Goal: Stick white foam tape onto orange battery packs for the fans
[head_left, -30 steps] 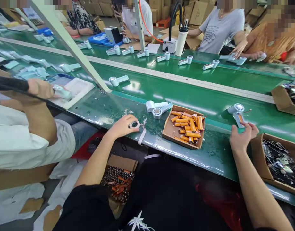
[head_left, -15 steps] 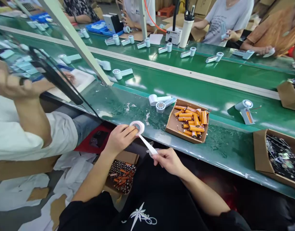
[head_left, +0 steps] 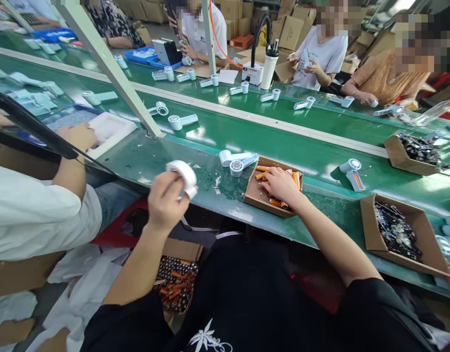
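Note:
My left hand (head_left: 165, 200) is closed around a roll of white tape (head_left: 187, 175), lifted above the front edge of the bench. My right hand (head_left: 281, 187) reaches into a small cardboard box (head_left: 263, 203) of orange-wrapped batteries (head_left: 295, 180). Its fingers are apart and touch the batteries at the box's left side; the palm hides part of the pile. Left of the box lie two light-blue handheld fan bodies (head_left: 236, 168), close together. A thin white strip (head_left: 199, 229) shows below the bench edge; whether it joins the roll I cannot tell.
A green conveyor belt (head_left: 225, 129) carries more fan bodies, one with an orange battery (head_left: 355, 180). An open carton of small dark parts (head_left: 397, 232) stands at right. A slanted metal post (head_left: 111, 68) rises at left. A co-worker's arm (head_left: 73, 166) is beside me; several people sit across.
My right hand has left the pulled-out tape and moved up and right into the battery box. My left hand has shifted left with the tape roll, which is now tilted.

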`<state>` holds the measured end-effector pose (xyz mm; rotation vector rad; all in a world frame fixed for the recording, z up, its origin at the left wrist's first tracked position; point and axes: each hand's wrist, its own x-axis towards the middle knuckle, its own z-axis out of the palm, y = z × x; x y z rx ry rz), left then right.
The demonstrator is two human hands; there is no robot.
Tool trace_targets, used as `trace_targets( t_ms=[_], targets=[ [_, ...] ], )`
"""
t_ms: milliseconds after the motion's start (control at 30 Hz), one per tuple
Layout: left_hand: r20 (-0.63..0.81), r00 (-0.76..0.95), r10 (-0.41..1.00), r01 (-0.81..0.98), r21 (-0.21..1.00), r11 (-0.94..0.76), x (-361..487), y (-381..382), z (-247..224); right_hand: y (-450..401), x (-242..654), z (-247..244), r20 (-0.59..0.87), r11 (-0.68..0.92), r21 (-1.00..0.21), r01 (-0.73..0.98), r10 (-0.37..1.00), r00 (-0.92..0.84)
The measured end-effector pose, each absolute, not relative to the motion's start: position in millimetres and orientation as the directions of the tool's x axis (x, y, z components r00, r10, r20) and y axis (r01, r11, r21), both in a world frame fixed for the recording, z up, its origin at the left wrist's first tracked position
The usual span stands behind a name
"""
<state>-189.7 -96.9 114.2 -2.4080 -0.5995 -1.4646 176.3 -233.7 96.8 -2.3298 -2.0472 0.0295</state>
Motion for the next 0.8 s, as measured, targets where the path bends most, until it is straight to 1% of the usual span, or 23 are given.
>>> trace_targets(
  t_ms=[33,100,167,233,300,333,367,400,433,467,500,533,567,600,667,733,800],
  targets=[
    [0.863,0.464,0.200,0.404,-0.006,-0.915,-175.8,-104.9,111.9,-231.4,175.7,95.0,0.030,-0.171,-0.033,0.985,0.985,0.172],
    [0.812,0.550,0.194,0.285,0.036,-0.958,-152.1,-119.4,102.0,-230.5,176.0,90.4,0.052,-0.229,-0.087,0.969,0.971,0.234],
    [0.763,0.613,0.206,0.204,0.100,-0.974,-134.4,-130.6,89.5,-230.7,180.3,86.3,0.043,-0.226,-0.201,0.953,0.970,0.240],
    [0.722,0.663,0.200,0.147,0.137,-0.980,-121.6,-138.7,79.5,-230.2,186.5,84.5,0.026,-0.191,-0.310,0.931,0.978,0.209],
    [0.696,0.700,0.158,0.098,0.126,-0.987,-112.4,-144.2,75.1,-231.4,190.5,85.9,0.030,-0.195,-0.366,0.910,0.975,0.221],
    [0.683,0.719,0.128,0.073,0.109,-0.991,-109.1,-146.2,75.3,-234.0,190.7,87.8,0.056,-0.200,-0.450,0.870,0.966,0.251],
    [0.667,0.738,0.098,0.049,0.091,-0.995,-106.5,-148.0,76.8,-238.3,189.3,90.4,0.087,-0.186,-0.582,0.791,0.954,0.288],
    [0.649,0.758,0.071,0.029,0.075,-0.997,-104.6,-149.6,79.4,-244.6,186.2,93.6,0.109,-0.143,-0.736,0.662,0.940,0.324],
    [0.630,0.775,0.048,0.011,0.061,-0.998,-103.4,-151.0,82.6,-252.5,181.6,97.3,0.116,-0.074,-0.870,0.488,0.930,0.349],
    [0.609,0.792,0.028,-0.002,0.048,-0.999,-102.5,-152.3,86.4,-261.7,175.7,101.4,0.106,-0.005,-0.954,0.300,0.929,0.354],
    [0.587,0.809,0.011,-0.011,0.033,-0.999,-101.8,-153.4,90.3,-271.5,169.1,105.6,0.085,0.037,-0.989,0.144,0.936,0.342],
    [0.567,0.824,-0.007,-0.019,0.016,-1.000,-101.0,-154.4,94.2,-281.1,162.2,110.0,0.058,0.041,-0.997,0.061,0.947,0.317],
    [0.545,0.838,-0.027,-0.031,-0.002,-1.000,-99.9,-155.2,97.8,-290.1,155.5,114.4,0.038,0.028,-0.999,0.038,0.954,0.296],
    [0.522,0.851,-0.049,-0.047,-0.017,-0.999,-98.4,-155.9,101.2,-297.8,149.6,118.6,0.033,0.014,-0.997,0.070,0.958,0.283],
    [0.480,0.872,-0.092,-0.088,-0.031,-0.996,-94.3,-156.6,106.7,-309.3,141.2,126.0,0.087,0.017,-0.966,0.258,0.961,0.264],
    [0.452,0.885,-0.117,-0.120,-0.022,-0.992,-89.4,-156.8,110.7,-315.9,137.6,131.5,0.168,0.042,-0.882,0.470,0.958,0.230],
    [0.432,0.892,-0.133,-0.142,-0.013,-0.990,-84.7,-156.5,114.1,-319.4,137.0,134.9,0.196,0.039,-0.818,0.574,0.957,0.215]
  ],
)
